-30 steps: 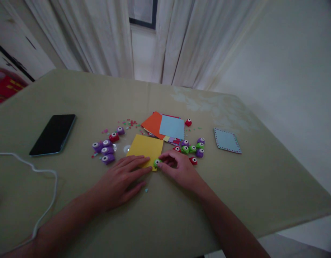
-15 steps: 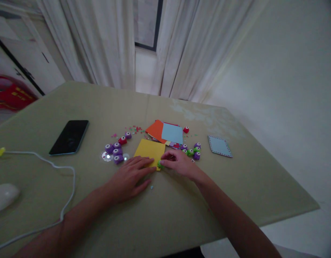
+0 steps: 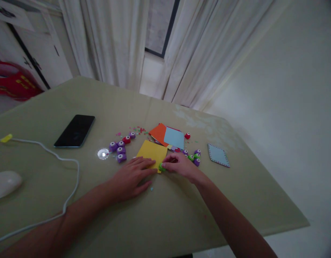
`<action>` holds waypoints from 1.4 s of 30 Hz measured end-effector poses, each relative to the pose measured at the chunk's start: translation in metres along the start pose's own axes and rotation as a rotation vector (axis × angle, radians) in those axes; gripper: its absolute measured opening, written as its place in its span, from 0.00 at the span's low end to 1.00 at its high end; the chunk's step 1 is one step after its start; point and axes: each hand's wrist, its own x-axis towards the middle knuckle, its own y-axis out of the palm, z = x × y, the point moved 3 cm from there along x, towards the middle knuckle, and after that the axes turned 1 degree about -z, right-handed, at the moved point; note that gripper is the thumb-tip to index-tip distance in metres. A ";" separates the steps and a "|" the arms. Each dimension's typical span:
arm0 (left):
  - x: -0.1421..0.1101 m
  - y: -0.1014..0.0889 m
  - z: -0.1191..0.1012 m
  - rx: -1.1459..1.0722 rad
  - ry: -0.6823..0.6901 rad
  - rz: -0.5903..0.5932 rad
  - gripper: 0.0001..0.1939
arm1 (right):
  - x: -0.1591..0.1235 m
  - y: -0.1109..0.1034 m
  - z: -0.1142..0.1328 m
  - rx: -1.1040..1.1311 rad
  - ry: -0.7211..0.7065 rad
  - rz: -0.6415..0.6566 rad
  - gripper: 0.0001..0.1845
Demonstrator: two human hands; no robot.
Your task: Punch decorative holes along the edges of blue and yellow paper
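Observation:
A sheet of yellow paper (image 3: 154, 150) lies on the table in front of me. My left hand (image 3: 134, 177) rests flat on its lower left part, fingers stretched out. At the near right corner, my right hand (image 3: 180, 166) grips a small green craft punch (image 3: 161, 167) between thumb and fingers; the punch sits at the paper's edge. Several purple punches (image 3: 121, 157) and a red punch (image 3: 126, 140) stand left of the paper. Beyond my right hand are more green punches (image 3: 191, 157) and purple punches (image 3: 197, 162), partly hidden by the hand.
Behind the yellow sheet lies a stack of coloured paper (image 3: 174, 138), with a red punch (image 3: 187, 135) beside it. A light blue card (image 3: 218, 154) with a punched border is at right. At left are a black-screened tablet (image 3: 75, 131), a white cable (image 3: 74, 186) and a mouse (image 3: 6, 184).
My view has shifted, bringing the mouse into sight at left. The green punch has tipped over in my right hand, its round button now turned from view. My left hand stays on the paper.

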 end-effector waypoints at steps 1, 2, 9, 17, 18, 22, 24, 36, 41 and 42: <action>0.000 0.000 0.000 -0.006 0.001 -0.005 0.24 | 0.001 -0.001 0.001 0.006 0.013 0.007 0.15; 0.000 0.000 0.000 -0.012 0.001 -0.013 0.23 | 0.003 -0.001 0.001 0.016 0.031 0.016 0.15; 0.000 0.001 0.001 -0.019 -0.012 -0.019 0.23 | 0.014 -0.005 0.010 -0.116 0.089 0.063 0.21; -0.001 0.003 0.002 -0.030 -0.017 -0.038 0.23 | 0.022 -0.007 0.020 -0.305 0.127 0.108 0.12; -0.001 0.003 0.001 -0.028 -0.019 -0.034 0.23 | 0.023 -0.006 0.021 -0.320 0.132 0.115 0.12; 0.000 0.003 0.000 -0.008 -0.011 -0.016 0.22 | 0.024 -0.006 0.025 -0.397 0.171 0.140 0.11; 0.000 0.004 0.000 -0.001 -0.016 -0.010 0.22 | 0.024 -0.006 0.028 -0.437 0.189 0.142 0.12; -0.001 0.008 0.003 -0.010 -0.014 -0.017 0.22 | 0.028 -0.003 0.028 -0.526 0.235 0.196 0.14; 0.000 0.007 0.002 -0.018 -0.025 0.000 0.22 | 0.028 -0.002 0.027 -0.471 0.227 0.200 0.15; 0.000 0.007 0.002 -0.021 -0.026 0.002 0.22 | 0.028 -0.002 0.026 -0.455 0.217 0.199 0.15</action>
